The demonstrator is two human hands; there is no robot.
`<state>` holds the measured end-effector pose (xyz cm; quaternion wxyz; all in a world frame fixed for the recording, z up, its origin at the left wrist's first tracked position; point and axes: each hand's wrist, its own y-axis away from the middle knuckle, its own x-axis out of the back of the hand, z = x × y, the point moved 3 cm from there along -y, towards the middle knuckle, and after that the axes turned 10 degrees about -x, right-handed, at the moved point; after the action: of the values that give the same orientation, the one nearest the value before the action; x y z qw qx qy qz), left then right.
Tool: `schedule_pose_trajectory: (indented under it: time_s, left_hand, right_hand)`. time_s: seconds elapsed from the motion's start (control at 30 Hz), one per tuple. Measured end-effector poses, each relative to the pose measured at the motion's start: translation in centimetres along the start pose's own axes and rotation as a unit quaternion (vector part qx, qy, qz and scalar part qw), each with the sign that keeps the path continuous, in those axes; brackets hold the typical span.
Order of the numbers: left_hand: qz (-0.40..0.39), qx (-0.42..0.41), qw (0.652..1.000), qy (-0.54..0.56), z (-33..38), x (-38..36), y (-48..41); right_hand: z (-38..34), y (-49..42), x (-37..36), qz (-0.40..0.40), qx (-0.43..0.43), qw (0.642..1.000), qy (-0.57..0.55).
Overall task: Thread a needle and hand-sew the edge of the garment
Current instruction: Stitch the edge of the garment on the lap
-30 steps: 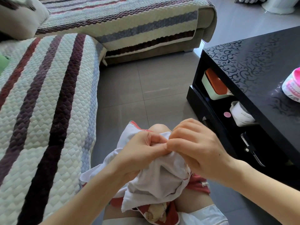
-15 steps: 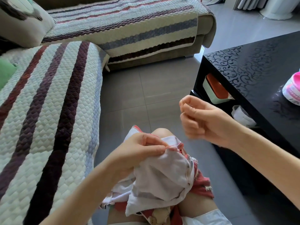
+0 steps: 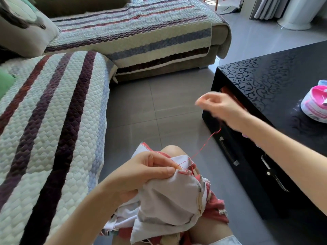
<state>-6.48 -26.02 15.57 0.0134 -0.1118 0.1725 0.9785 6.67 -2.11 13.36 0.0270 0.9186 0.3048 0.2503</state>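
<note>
Striped quilted sofa cover (image 3: pixel 53 121) at left, black table (image 3: pixel 283 76) at right. White garment (image 3: pixel 168 197) bunched on the lap, between the two. Left hand (image 3: pixel 141 174) at its top edge, thumb and forefinger pinching the red-stitched hem. Right hand (image 3: pixel 221 110) raised up-right, well apart, blurred; fingers curled, tips pinched together. Red thread (image 3: pixel 205 144) taut from that hand down to the hem.

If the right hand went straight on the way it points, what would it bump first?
Probably the striped sofa. The right hand points up and left over the floor, though depth is hard to judge.
</note>
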Motion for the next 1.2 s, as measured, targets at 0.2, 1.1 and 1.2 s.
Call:
schedule_pose_trajectory:
  time_s: [0.2, 1.1, 1.2]
  left_hand:
    - [0.016, 0.002, 1.000, -0.011, 0.4, 0.0, 0.0]
    - [-0.007, 0.029, 0.999, 0.037, 0.0, 0.8, 0.6]
    - [-0.011, 0.026, 0.999, 0.035, 0.0, 0.7, 0.7]
  right_hand:
    - [-4.1, 9.9, -6.5, -0.343, 0.045, 0.935, 0.078]
    - [-3.4, 9.5, -7.8, -0.338, 0.029, 0.939, 0.057]
    - [-3.7, 9.5, -7.6, -0.332, 0.041, 0.942, 0.025]
